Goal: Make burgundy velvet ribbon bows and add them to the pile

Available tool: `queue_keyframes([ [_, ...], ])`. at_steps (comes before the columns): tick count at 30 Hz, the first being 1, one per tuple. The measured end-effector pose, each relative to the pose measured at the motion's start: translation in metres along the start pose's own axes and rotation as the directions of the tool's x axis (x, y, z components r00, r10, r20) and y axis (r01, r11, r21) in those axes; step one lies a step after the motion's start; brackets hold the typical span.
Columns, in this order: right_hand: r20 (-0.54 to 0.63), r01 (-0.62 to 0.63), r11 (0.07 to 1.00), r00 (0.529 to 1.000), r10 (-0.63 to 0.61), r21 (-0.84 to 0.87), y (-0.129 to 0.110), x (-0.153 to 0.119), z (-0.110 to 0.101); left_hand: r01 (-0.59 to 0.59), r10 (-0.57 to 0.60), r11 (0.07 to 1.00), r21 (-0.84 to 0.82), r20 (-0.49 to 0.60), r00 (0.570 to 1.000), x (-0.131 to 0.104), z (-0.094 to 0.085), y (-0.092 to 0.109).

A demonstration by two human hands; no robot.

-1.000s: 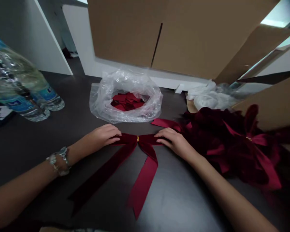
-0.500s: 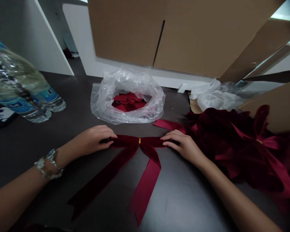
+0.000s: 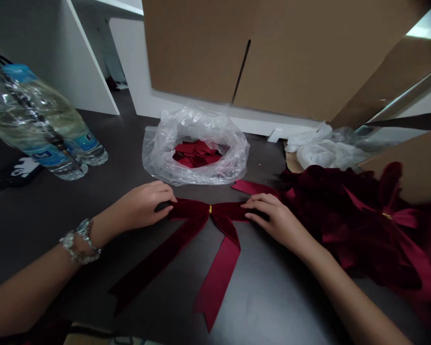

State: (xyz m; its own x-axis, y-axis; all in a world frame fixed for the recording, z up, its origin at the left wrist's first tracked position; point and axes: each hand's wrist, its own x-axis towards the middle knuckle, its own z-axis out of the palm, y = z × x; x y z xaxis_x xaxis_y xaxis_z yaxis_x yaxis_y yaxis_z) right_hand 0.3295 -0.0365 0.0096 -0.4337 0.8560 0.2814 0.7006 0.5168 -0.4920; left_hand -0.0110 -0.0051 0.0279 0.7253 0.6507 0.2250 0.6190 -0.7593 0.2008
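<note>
The left hand (image 3: 145, 206) has its thumb and fingers closed on one loop of a dark red bow (image 3: 192, 209), the right hand (image 3: 275, 216) pinches the opposite loop, and the gold tie (image 3: 210, 210) sits between them. Beyond both hands' fingers I see a plastic bag (image 3: 153, 160); right of them, a ribbon heap (image 3: 319, 206).

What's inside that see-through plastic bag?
Inside the plastic bag is a heap of red pieces. Only the upper ones show clearly; whatever lies beneath them is covered.
</note>
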Motion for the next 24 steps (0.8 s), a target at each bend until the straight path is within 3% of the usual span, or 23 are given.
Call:
queue_keyframes([
  [3,0.004,-0.051,0.998,0.999,0.051,-0.035,-0.032,-0.001,0.007,-0.030,0.035,0.997,0.064,-0.085,0.996,0.014,0.002,0.029],
  [8,0.101,-0.093,0.968,0.988,0.119,-0.232,-0.059,-0.004,0.028,-0.096,0.108,0.983,0.157,-0.072,0.992,0.034,0.032,0.067],
  [11,0.101,-0.055,0.967,0.991,0.083,-0.250,-0.058,-0.007,0.032,-0.082,0.101,0.978,0.190,-0.092,0.991,0.037,0.043,0.069],
  [16,0.087,-0.176,0.983,0.981,0.172,0.050,-0.067,-0.008,0.020,-0.057,0.071,0.989,0.134,-0.100,0.992,0.037,0.044,0.065],
  [19,0.121,-0.222,0.968,0.971,0.208,0.120,-0.066,-0.007,0.004,-0.056,0.069,0.989,0.140,-0.091,0.993,0.037,0.042,0.066],
  [21,0.211,-0.212,0.976,0.957,0.198,0.045,-0.059,-0.006,-0.007,-0.049,0.063,0.989,0.141,-0.096,0.993,0.037,0.042,0.068],
  [24,0.294,-0.184,0.946,0.919,0.262,-0.267,-0.048,0.000,-0.018,-0.039,0.052,0.992,0.120,-0.111,0.992,0.035,0.044,0.069],
])
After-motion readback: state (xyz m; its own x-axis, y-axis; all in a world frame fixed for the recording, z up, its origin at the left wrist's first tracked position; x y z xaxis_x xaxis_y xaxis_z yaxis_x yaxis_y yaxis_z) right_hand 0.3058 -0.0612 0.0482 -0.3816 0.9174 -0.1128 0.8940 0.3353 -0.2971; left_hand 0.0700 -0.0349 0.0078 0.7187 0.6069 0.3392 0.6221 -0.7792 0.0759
